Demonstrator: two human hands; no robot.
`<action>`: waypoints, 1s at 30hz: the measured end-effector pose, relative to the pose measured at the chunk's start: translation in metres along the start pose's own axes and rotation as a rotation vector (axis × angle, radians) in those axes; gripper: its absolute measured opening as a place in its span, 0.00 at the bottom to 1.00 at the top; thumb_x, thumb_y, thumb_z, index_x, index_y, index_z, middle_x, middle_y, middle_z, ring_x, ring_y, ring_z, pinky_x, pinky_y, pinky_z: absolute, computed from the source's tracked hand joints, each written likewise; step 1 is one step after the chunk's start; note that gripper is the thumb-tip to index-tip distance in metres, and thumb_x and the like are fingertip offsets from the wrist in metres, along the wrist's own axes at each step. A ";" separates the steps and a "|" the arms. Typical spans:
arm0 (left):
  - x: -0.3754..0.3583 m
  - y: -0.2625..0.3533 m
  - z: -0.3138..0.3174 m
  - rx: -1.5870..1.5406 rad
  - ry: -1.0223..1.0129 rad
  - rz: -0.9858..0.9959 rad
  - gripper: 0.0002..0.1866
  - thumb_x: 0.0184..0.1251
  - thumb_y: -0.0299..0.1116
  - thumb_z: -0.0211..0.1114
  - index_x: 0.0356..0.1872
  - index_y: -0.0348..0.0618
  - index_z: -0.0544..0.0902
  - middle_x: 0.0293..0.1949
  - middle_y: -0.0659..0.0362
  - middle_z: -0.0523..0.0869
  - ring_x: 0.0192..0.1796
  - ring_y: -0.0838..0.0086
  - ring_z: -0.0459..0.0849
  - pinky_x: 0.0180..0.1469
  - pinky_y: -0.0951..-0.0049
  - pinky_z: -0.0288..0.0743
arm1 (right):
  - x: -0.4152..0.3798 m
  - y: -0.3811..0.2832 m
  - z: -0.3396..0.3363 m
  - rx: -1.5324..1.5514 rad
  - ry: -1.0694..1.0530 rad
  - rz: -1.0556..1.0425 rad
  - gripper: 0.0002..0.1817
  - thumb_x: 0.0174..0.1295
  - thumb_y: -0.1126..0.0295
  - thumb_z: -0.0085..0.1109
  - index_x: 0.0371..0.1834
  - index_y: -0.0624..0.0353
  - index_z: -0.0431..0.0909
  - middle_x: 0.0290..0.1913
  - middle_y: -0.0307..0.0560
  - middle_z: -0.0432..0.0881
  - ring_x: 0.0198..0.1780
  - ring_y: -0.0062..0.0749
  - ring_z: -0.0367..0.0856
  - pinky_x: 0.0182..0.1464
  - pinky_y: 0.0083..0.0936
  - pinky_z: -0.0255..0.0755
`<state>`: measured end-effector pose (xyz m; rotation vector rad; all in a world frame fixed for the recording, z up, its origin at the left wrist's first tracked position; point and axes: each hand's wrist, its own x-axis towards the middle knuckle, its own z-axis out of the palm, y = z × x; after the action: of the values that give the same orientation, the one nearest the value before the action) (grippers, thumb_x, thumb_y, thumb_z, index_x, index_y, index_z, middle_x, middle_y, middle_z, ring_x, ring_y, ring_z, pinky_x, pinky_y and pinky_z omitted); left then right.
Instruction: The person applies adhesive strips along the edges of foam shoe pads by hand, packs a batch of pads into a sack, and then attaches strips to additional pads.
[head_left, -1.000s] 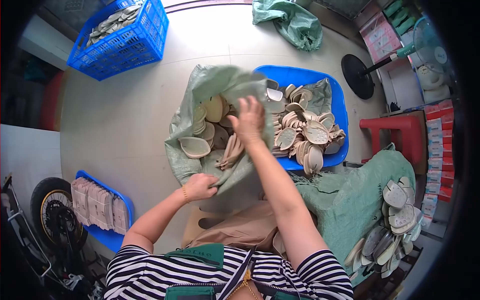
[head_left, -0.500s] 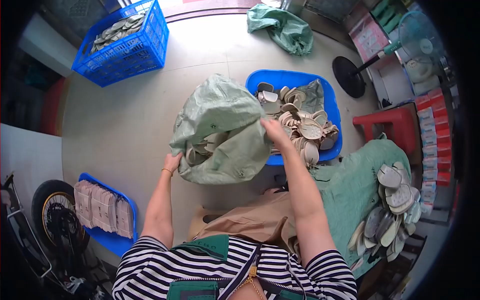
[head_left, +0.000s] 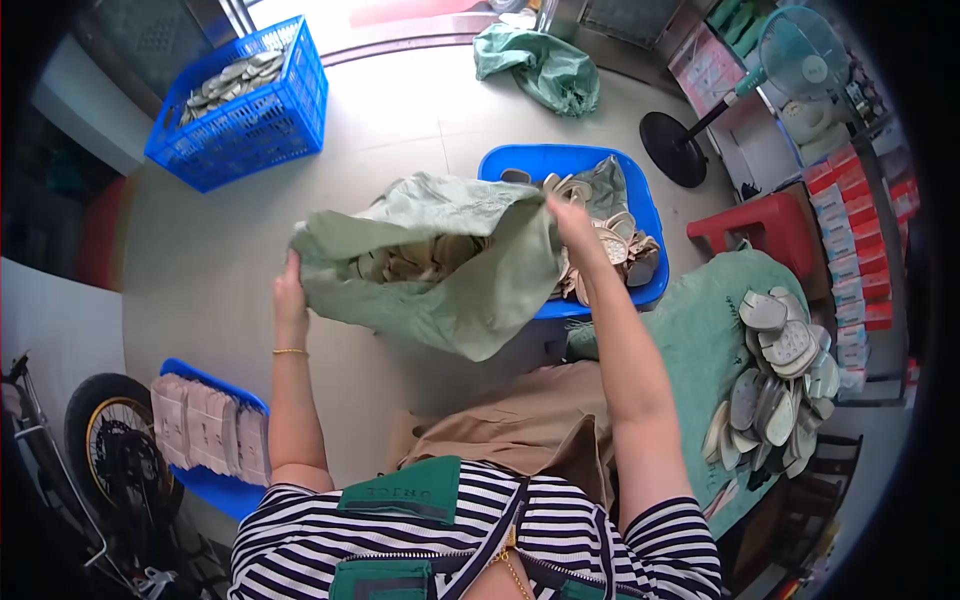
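Observation:
Between my two hands hangs a pale green woven sack (head_left: 430, 315), its mouth spread wide toward me. Several flat beige pieces, shaped like shoe soles (head_left: 425, 258), lie inside it. My left hand (head_left: 290, 290) is closed on the sack's left rim, and my right hand (head_left: 572, 225) grips the rim at the right. Just behind my right hand is a blue tub (head_left: 655, 215) holding more sole-like pieces (head_left: 615, 240), partly hidden by the sack and my arm.
A blue crate (head_left: 250, 135) of similar pieces stands at the far left. Another green sack (head_left: 540, 70) lies by the doorway. At the right are a fan (head_left: 675, 150), a red stool (head_left: 765, 230) and a pile of soles (head_left: 780, 385) on green sacking. Wrapped bundles (head_left: 210, 425) and a wheel (head_left: 120, 435) are lower left.
My hands have moved apart, the left one outward and up, the right one slightly up. The sack's mouth is stretched wider, and more of the pieces inside show.

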<state>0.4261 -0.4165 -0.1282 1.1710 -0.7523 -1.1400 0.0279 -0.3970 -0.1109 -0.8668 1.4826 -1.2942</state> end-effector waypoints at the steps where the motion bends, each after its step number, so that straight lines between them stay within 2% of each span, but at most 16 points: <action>1: 0.000 0.000 0.007 0.022 0.028 0.026 0.17 0.66 0.36 0.49 0.42 0.29 0.76 0.40 0.55 0.80 0.41 0.74 0.79 0.43 0.74 0.73 | 0.007 -0.038 0.019 0.237 -0.075 -0.046 0.16 0.59 0.63 0.49 0.33 0.68 0.77 0.35 0.45 0.79 0.34 0.27 0.75 0.39 0.24 0.68; 3: 0.034 0.064 0.032 -0.005 -0.154 0.064 0.17 0.66 0.37 0.49 0.43 0.29 0.75 0.43 0.55 0.79 0.42 0.72 0.78 0.43 0.74 0.73 | 0.043 -0.060 0.055 -0.074 0.015 -0.296 0.15 0.58 0.63 0.49 0.29 0.68 0.76 0.28 0.44 0.77 0.29 0.27 0.72 0.35 0.26 0.66; 4: 0.026 0.087 0.051 -0.108 -0.185 0.046 0.17 0.66 0.37 0.49 0.44 0.30 0.74 0.43 0.55 0.79 0.42 0.72 0.78 0.44 0.74 0.72 | 0.017 -0.112 0.087 0.021 0.033 -0.158 0.15 0.58 0.64 0.48 0.29 0.68 0.76 0.27 0.44 0.76 0.28 0.26 0.70 0.34 0.27 0.66; 6: 0.029 0.122 0.096 -0.246 -0.260 0.069 0.18 0.66 0.38 0.49 0.44 0.31 0.74 0.43 0.54 0.78 0.42 0.72 0.78 0.44 0.74 0.72 | 0.049 -0.132 0.099 0.283 0.124 -0.426 0.16 0.58 0.63 0.49 0.29 0.69 0.75 0.25 0.43 0.75 0.28 0.25 0.68 0.32 0.26 0.64; 8: 0.018 0.126 0.105 -0.364 -0.169 0.266 0.18 0.66 0.38 0.49 0.45 0.31 0.74 0.43 0.54 0.79 0.42 0.72 0.78 0.45 0.74 0.72 | 0.052 -0.167 0.096 0.306 -0.062 -0.460 0.16 0.58 0.63 0.49 0.28 0.68 0.76 0.26 0.42 0.75 0.29 0.25 0.68 0.34 0.23 0.64; 10: -0.003 0.130 0.114 -0.281 -0.156 0.328 0.18 0.66 0.38 0.50 0.46 0.31 0.73 0.43 0.54 0.79 0.43 0.72 0.78 0.45 0.74 0.72 | 0.050 -0.193 0.096 0.159 -0.008 -0.706 0.18 0.59 0.60 0.49 0.29 0.68 0.76 0.25 0.41 0.75 0.29 0.25 0.69 0.34 0.22 0.64; 12: -0.013 0.115 0.095 -0.072 -0.087 0.374 0.18 0.66 0.38 0.51 0.47 0.31 0.73 0.43 0.54 0.78 0.44 0.73 0.77 0.46 0.74 0.71 | 0.051 -0.191 0.091 0.238 -0.107 -0.555 0.20 0.58 0.57 0.50 0.30 0.67 0.77 0.26 0.41 0.76 0.29 0.24 0.69 0.34 0.22 0.64; 15: -0.002 0.029 0.061 0.027 -0.199 0.237 0.17 0.65 0.37 0.53 0.46 0.32 0.74 0.45 0.57 0.78 0.47 0.76 0.74 0.48 0.76 0.68 | 0.034 -0.144 0.066 -0.307 -0.168 -0.457 0.22 0.57 0.55 0.52 0.33 0.70 0.78 0.27 0.43 0.78 0.30 0.23 0.71 0.34 0.21 0.66; 16: -0.024 0.032 0.062 0.565 -0.073 0.190 0.19 0.65 0.35 0.52 0.49 0.26 0.73 0.47 0.51 0.77 0.51 0.72 0.73 0.52 0.76 0.63 | 0.035 -0.117 0.058 -0.414 -0.160 -0.354 0.23 0.56 0.55 0.53 0.34 0.70 0.78 0.28 0.43 0.78 0.31 0.23 0.72 0.34 0.21 0.66; 17: -0.026 0.010 0.056 0.277 -0.174 0.129 0.18 0.66 0.36 0.51 0.48 0.28 0.73 0.47 0.53 0.77 0.49 0.72 0.74 0.51 0.75 0.66 | 0.035 -0.096 0.051 -0.440 -0.095 -0.273 0.23 0.57 0.55 0.53 0.34 0.70 0.78 0.28 0.44 0.79 0.30 0.24 0.73 0.35 0.21 0.67; 18: -0.027 0.013 0.057 0.281 -0.173 0.124 0.18 0.66 0.36 0.51 0.48 0.28 0.73 0.47 0.53 0.77 0.49 0.72 0.74 0.51 0.75 0.66 | 0.034 -0.082 0.043 -0.475 -0.026 -0.192 0.22 0.57 0.56 0.53 0.35 0.70 0.78 0.29 0.45 0.79 0.30 0.24 0.74 0.35 0.22 0.68; 20: -0.029 0.027 0.065 -0.150 -0.301 -0.041 0.17 0.66 0.36 0.51 0.46 0.30 0.74 0.46 0.54 0.77 0.48 0.71 0.75 0.49 0.73 0.70 | 0.045 -0.072 0.030 -0.082 -0.003 -0.017 0.20 0.58 0.57 0.53 0.37 0.69 0.78 0.29 0.45 0.79 0.30 0.25 0.74 0.35 0.24 0.68; 21: -0.023 0.032 0.073 -0.090 -0.282 -0.018 0.16 0.65 0.36 0.52 0.44 0.31 0.74 0.43 0.56 0.78 0.45 0.75 0.76 0.46 0.75 0.71 | 0.042 -0.084 0.029 0.083 -0.026 0.062 0.18 0.59 0.60 0.53 0.37 0.68 0.78 0.29 0.44 0.79 0.28 0.25 0.73 0.34 0.24 0.69; 24: 0.003 0.058 0.103 -0.128 -0.285 0.046 0.17 0.66 0.37 0.52 0.45 0.31 0.74 0.43 0.55 0.78 0.42 0.74 0.78 0.42 0.74 0.74 | 0.068 -0.086 0.026 0.253 0.091 -0.081 0.16 0.60 0.63 0.53 0.35 0.68 0.78 0.26 0.42 0.78 0.26 0.22 0.71 0.32 0.22 0.68; 25: 0.001 0.071 0.111 -0.137 -0.293 0.055 0.17 0.66 0.37 0.52 0.45 0.31 0.74 0.43 0.55 0.78 0.42 0.74 0.78 0.42 0.74 0.74 | 0.073 -0.090 0.027 -0.013 0.182 -0.165 0.15 0.60 0.64 0.52 0.29 0.66 0.79 0.24 0.39 0.77 0.24 0.20 0.69 0.30 0.20 0.66; 30: -0.022 0.103 0.106 -0.293 -0.166 0.233 0.18 0.65 0.39 0.54 0.40 0.30 0.77 0.38 0.54 0.80 0.37 0.73 0.80 0.37 0.74 0.75 | 0.070 -0.097 -0.005 0.112 0.166 -0.323 0.21 0.58 0.57 0.53 0.20 0.66 0.76 0.23 0.41 0.79 0.24 0.26 0.70 0.32 0.26 0.67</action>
<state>0.3519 -0.4292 0.0015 0.7309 -0.7948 -1.1161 -0.0044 -0.4794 -0.0304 -0.9719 1.4196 -1.7067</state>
